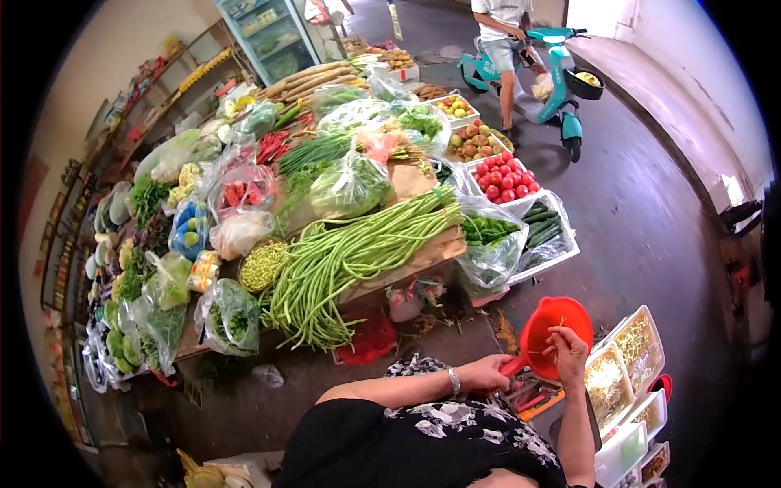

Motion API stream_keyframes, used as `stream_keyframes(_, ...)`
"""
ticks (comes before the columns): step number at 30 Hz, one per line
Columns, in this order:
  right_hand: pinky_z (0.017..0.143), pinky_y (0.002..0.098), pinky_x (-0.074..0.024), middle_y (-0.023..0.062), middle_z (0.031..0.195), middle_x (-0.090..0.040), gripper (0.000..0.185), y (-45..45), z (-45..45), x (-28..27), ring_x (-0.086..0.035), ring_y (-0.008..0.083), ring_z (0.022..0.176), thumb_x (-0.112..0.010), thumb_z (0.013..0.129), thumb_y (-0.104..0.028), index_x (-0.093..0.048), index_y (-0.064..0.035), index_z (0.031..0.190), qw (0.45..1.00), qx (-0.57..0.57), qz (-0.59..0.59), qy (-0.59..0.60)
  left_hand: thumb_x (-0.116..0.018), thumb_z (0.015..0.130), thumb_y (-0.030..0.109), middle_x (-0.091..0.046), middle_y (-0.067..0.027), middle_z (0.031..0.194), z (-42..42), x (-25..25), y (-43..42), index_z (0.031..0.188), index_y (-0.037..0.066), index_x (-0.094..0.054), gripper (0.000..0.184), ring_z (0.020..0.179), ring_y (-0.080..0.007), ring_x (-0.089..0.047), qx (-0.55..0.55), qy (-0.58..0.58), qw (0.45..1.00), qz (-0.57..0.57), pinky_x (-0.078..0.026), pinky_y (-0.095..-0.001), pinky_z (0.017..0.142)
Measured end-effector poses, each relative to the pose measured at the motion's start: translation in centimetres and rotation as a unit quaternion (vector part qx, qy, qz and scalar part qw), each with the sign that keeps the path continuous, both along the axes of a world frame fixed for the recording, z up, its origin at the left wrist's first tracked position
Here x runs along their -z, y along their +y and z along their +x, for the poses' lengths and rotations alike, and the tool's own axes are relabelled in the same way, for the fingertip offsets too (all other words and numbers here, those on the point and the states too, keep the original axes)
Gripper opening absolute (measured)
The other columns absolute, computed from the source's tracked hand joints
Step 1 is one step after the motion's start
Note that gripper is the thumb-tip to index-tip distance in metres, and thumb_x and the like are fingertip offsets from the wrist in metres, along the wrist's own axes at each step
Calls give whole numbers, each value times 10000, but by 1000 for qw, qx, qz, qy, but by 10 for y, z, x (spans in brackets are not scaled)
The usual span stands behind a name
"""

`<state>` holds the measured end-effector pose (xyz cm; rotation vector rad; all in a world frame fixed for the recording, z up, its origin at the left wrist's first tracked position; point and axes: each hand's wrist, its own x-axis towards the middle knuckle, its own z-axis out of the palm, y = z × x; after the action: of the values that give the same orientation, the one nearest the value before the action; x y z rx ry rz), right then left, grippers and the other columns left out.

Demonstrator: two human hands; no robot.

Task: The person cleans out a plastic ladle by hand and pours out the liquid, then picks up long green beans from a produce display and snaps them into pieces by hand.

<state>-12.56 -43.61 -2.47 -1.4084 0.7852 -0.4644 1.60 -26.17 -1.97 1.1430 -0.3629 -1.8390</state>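
We see a dark floor (634,220) spreading widest at upper right, between the produce crates and the pale wall (708,89). The long vegetable table (443,247) fills the left, its near edge crowded by long green beans (358,256) that hang over it. A teal scooter (557,89) stands beyond, a person (498,28) just beside it. Nearer us, the cucumber crate (547,267) juts past the table's corner, and a row of plastic tubs (610,470) lines the lower right; the gap between crate and tubs is where we find the red scoop (537,324), held over the floor just left of the tubs. Its long axis slants from the handle at lower left to the bowl at upper right, and the bowl's mouth faces up toward us. The left hand (482,374) is closed around the handle, a bracelet (453,381) at its wrist. The right hand (569,351) is over the bowl with fingers drawn narrow, beside a thin pale strand (561,322); we cannot tell whether it grips the strand.
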Motion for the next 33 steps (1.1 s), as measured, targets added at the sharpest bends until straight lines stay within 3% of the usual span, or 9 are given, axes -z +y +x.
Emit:
stream_keyframes(4,623,257,-503,87,850,-622,169,-1,-3,10,-621,144,738,-541,904,40,-668,21,1014,991,-59,-111,44,-622,681,-49,-601,-37,796,-1,8,1,1319,38,-427,673,484,-95,-518,2,10,1000,-4,-411,-233,411)
stream_keyframes(6,592,238,-485,59,875,-601,170,-6,-7,28,-625,125,704,-520,922,31,-654,13,1026,951,-133,-261,99,-619,683,-48,-609,-38,801,0,5,3,1316,41,-429,667,484,-92,-518,2,27,1000,-4,-408,-227,411)
stream_keyframes(11,607,237,-476,61,867,-588,187,6,9,7,-608,129,688,-511,909,56,-646,18,1033,951,-155,-245,103,-616,670,-50,-620,-41,823,4,12,11,1321,38,-427,683,481,-90,-514,-1,18,1000,-4,-401,-222,410)
stream_keyframes(14,608,241,-467,65,854,-560,174,20,25,-13,-591,128,678,-500,914,61,-635,18,1014,973,-144,-171,61,-614,659,-51,-612,-40,806,10,7,20,1335,28,-419,708,477,-98,-512,-15,9,1000,-1,-403,-226,412)
stream_keyframes(19,612,244,-459,60,837,-520,167,36,44,-16,-562,118,662,-478,925,67,-622,15,992,954,-174,-240,43,-615,646,-45,-550,-22,709,27,-3,38,1327,15,-427,709,466,-111,-508,-46,0,999,18,-402,-239,412)
stream_keyframes(22,614,248,-459,65,842,-534,188,45,56,-21,-556,124,659,-476,921,70,-630,13,1012,955,-186,-223,63,-627,723,27,-588,-44,821,42,0,50,1407,-9,-354,737,508,-100,-526,-26,-34,999,-19,-430,-249,437)
stream_keyframes(27,612,263,-459,80,844,-561,211,56,85,-16,-556,142,661,-481,908,60,-618,15,1062,934,-206,-286,54,-634,722,19,-584,-44,802,62,12,71,1425,1,-339,762,497,-107,-523,-47,-35,998,0,-431,-251,431)
stream_keyframes(32,641,277,-467,83,817,-567,251,72,109,-21,-558,151,693,-472,888,59,-604,8,1095,924,-229,-289,101,-620,722,-18,-527,0,704,85,9,92,1332,37,-424,644,453,-84,-469,-85,10,996,-7,-365,-245,398)
stream_keyframes(33,745,328,-476,143,918,-604,260,74,113,-24,-590,248,826,-473,885,35,-608,13,1105,920,-244,-281,123,-620,722,-18,-527,0,704,89,6,96,1332,37,-424,644,453,-84,-469,-87,11,996,-9,-365,-245,398)
